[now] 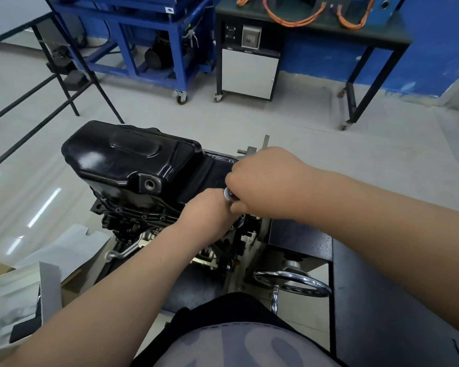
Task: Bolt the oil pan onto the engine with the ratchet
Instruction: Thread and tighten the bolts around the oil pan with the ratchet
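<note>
The glossy black oil pan (133, 160) sits on the dark engine (127, 223). The right hand (265, 181) grips the chrome ratchet (229, 195). I cannot tell the grip of the left hand (207, 210). Bolting seems unfinished.

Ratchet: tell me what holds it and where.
The right hand grips the ratchet by its handle, just behind the chrome head; what the left hand holds is hidden.

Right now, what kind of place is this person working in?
Likely an automotive workshop: an engine with a black oil pan on a stand with a handwheel, a blue wheeled frame, and orange cables on a bench.
</note>
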Demonstrator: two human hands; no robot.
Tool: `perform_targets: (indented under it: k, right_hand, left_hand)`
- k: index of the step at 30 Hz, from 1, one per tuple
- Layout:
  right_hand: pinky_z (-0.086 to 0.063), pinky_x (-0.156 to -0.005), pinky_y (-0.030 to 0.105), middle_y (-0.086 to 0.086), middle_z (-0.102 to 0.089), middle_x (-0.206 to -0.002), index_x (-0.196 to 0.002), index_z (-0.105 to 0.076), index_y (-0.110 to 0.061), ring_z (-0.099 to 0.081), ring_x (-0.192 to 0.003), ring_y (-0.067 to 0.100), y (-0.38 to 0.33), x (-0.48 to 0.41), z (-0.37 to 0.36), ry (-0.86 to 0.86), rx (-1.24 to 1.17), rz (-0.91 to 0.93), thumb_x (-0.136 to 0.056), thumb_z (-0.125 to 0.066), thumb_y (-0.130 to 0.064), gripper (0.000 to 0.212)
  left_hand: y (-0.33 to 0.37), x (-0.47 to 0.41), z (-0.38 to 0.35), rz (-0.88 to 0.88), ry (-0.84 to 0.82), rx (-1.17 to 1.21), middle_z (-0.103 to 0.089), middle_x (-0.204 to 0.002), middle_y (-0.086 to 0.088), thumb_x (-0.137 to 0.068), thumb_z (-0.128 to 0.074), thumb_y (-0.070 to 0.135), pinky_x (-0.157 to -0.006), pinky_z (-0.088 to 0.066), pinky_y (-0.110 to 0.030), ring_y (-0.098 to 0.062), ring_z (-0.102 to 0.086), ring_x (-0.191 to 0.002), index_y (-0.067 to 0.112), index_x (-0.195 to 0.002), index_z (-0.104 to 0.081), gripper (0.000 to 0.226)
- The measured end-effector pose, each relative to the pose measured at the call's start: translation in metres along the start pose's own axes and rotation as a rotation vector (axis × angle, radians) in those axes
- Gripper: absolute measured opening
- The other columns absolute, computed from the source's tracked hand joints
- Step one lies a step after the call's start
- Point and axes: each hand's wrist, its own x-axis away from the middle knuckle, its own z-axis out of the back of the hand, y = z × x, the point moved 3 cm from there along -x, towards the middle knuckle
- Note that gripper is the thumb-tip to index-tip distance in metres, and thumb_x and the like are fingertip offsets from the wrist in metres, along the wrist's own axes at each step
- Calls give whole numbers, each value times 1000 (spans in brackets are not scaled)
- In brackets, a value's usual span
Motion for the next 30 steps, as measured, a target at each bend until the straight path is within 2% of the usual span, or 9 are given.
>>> perform_targets:
  k: [3,6,8,11,14,18,22,26,30]
  right_hand:
    - [-37,-69,32,-5,-50,-99,-102,-59,-20,-55,-99,19,5,0,2,9,31,94,-88,-57,-33,19]
    - [-36,-56,28,-4,-51,-76,-81,-61,-19,-56,-70,21,5,3,0,45,35,-16,-92,-44,-48,35]
    - [-24,-47,25,-2,-40,-59,-58,-46,-18,-41,-50,17,1,5,-3,47,-11,-148,-91,-35,-60,54]
    - [-20,-45,24,-2,-38,-57,-55,-39,-19,-36,-47,16,-1,5,-5,64,-20,-180,-91,-38,-56,52]
    - [-26,-48,27,-5,-50,-77,-82,-60,-19,-55,-71,21,5,2,0,57,7,-4,-91,-44,-42,30]
    - [-41,-70,35,-5,-46,-100,-107,-59,-24,-49,-101,20,7,4,3,39,61,152,-89,-54,-25,19]
    - [-37,-59,30,-4,-48,-75,-79,-59,-19,-56,-72,23,3,4,0,43,74,-6,-92,-41,-49,37]
    - [-25,-46,25,-1,-38,-57,-55,-40,-18,-38,-47,17,-4,7,-5,36,-23,-158,-86,-43,-58,51]
    - [-37,-61,32,-3,-50,-92,-95,-61,-19,-55,-92,21,0,1,0,2,43,22,-85,-60,-34,17]
  left_hand:
    - [4,1,3,-47,20,32,-32,-48,3,-89,-44,26,-43,-20,-24,-14,-27,-43,19,-52,-28,41]
    - [4,-2,2,-8,1,40,-38,-51,1,-84,-40,17,-44,-23,-23,-16,-30,-45,16,-56,-32,30]
    - [6,-2,2,23,-16,30,-46,-57,1,-82,-39,9,-45,-28,-23,-15,-36,-48,16,-60,-38,23]
    - [5,-2,2,39,-23,29,-42,-55,3,-81,-39,7,-44,-26,-23,-13,-33,-47,18,-57,-34,26]
    - [5,-3,1,31,-23,11,-38,-56,4,-85,-40,16,-48,-29,-26,-14,-33,-49,18,-62,-35,24]
    - [8,-5,1,6,-24,59,-36,-59,6,-90,-40,23,-53,-32,-29,-20,-46,-60,16,-71,-42,20]
    - [8,-5,1,16,-125,5,-36,-56,3,-83,-34,9,-43,-22,-25,-13,-30,-48,19,-59,-36,26]
    - [10,-1,2,-15,-181,-51,-38,-56,3,-84,-38,7,-44,-25,-24,-11,-31,-48,16,-56,-33,29]
    - [14,-2,3,-111,-168,-49,-36,-54,2,-91,-39,11,-43,-23,-26,-17,-37,-50,18,-56,-29,37]
